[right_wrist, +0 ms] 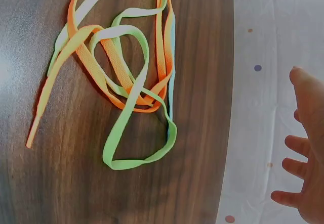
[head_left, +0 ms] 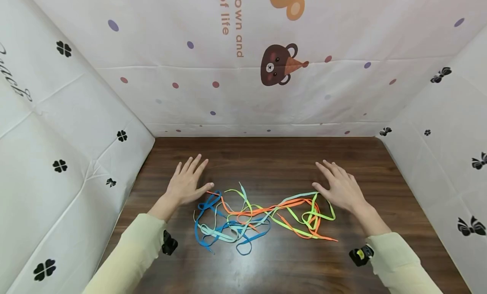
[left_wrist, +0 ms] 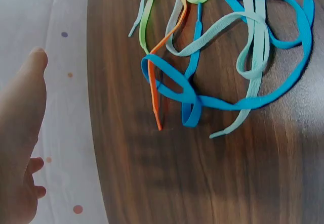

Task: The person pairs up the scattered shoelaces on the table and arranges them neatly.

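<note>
pale yellow-green fabric sleeves [head_left: 133, 249] reach in nearest, stopping short of the tangle of flat woven laces [head_left: 268, 209] on the dark brown wood-grain table [head_left: 285, 159]. small black wrist cameras [head_left: 169, 243] sit by the cuffs, on the near side of the tangle, and could catch a loop if a forearm dips. at the tangle's left end the left hand [head_left: 185, 184] is spread, holding nothing; at its right end the right hand [head_left: 338, 188] is likewise spread and free.

likely trouble sits in the crossings: in the tangle's left part the bright blue flat lace [left_wrist: 217, 102] loops over or around the orange flat lace [right_wrist: 117, 62], so a hard tug could cinch them. in its right part the lime green flat lace [right_wrist: 124, 120] crosses orange coils, and lifting one may drag the other. the pale teal flat lace [left_wrist: 260, 42] spans both parts, so either end could pull the other.

beyond the tangle rises a white bear-printed sheet [head_left: 342, 95]; to its left a white clover-printed sheet [head_left: 76, 129] and to its right a white bow-printed sheet [head_left: 449, 180] limit wide sweeps.
</note>
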Motion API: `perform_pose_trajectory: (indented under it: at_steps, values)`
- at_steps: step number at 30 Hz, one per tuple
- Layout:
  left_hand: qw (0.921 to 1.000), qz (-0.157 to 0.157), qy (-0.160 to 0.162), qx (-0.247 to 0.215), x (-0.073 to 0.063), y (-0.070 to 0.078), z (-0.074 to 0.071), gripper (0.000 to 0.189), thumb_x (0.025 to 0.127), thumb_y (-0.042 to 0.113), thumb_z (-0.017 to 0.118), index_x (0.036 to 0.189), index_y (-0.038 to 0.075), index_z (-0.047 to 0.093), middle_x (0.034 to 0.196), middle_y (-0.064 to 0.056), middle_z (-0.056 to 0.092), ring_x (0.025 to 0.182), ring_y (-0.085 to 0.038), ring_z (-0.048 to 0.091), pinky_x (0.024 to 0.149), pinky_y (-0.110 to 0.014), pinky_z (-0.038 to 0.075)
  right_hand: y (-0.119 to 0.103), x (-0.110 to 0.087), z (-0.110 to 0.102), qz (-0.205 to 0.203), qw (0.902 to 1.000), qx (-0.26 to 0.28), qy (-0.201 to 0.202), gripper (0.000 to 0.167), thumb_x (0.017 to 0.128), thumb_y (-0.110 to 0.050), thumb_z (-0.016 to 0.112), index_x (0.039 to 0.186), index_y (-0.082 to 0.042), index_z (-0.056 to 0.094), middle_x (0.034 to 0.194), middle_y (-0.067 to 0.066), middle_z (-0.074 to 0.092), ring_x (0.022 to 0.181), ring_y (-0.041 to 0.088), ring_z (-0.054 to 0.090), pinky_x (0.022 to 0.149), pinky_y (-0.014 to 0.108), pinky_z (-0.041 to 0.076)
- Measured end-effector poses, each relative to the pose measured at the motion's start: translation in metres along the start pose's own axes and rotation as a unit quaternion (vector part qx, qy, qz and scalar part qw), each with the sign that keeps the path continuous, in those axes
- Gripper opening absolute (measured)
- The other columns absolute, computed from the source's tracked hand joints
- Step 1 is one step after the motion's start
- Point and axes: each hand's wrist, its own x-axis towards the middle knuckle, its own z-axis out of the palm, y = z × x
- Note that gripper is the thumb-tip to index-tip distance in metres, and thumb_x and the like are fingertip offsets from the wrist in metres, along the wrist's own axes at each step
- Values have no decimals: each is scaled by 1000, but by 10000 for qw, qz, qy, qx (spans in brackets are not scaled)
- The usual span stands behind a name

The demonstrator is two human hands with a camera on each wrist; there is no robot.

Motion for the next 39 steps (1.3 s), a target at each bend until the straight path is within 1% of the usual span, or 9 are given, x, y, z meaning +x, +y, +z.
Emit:
perform_pose_trajectory:
  at_steps: [9,14,24,28,31,35,39]
  values:
    - [9998,123,73,-127,14,9,17,76,87,61,43,146,17,24,153,-10,16,139,-34,19,108,-55,17,-7,-1,11,-111,9998,113,-113,64,89,-45,54,142,-14,36,142,16,36,126,42,35,88,64,33]
    - [9996,221,39,-183,21,15,26,76,88,59,45,146,16,24,153,-9,16,138,-33,22,108,-54,19,-12,-2,16,-171,9995,163,-189,63,89,-43,55,141,-13,37,141,17,38,123,43,38,87,63,36]
    - [9983,488,68,-320,37,33,41,72,88,55,49,145,16,29,151,-9,22,134,-32,30,105,-52,26,-20,-2,26,-217,9992,225,-243,63,88,-43,56,141,-14,37,140,15,40,123,40,38,88,63,35]
    - [9975,564,65,-420,41,40,48,70,87,52,53,143,16,32,149,-10,27,132,-32,32,105,-51,27,-22,-2,29,-222,9992,250,-208,64,87,-43,57,141,-14,38,139,15,41,123,40,39,88,63,36]
    - [9974,606,66,-381,43,44,55,67,87,49,55,142,15,35,147,-10,31,130,-31,35,104,-49,29,-24,-2,31,-242,9991,280,-185,64,87,-42,58,140,-15,38,138,15,42,122,40,40,87,62,37]
    - [9977,600,-2,-328,44,49,63,60,88,44,57,137,14,42,141,-10,38,126,-29,40,102,-46,33,-27,-2,34,-296,9989,341,-137,63,86,-41,60,139,-15,40,136,15,45,120,40,43,86,60,39]
    - [9979,534,-160,-341,44,52,69,52,87,39,60,131,13,48,132,-9,46,118,-27,46,96,-44,38,-31,-3,38,-390,9984,404,-25,61,85,-39,62,137,-14,43,132,16,48,117,40,46,84,59,41]
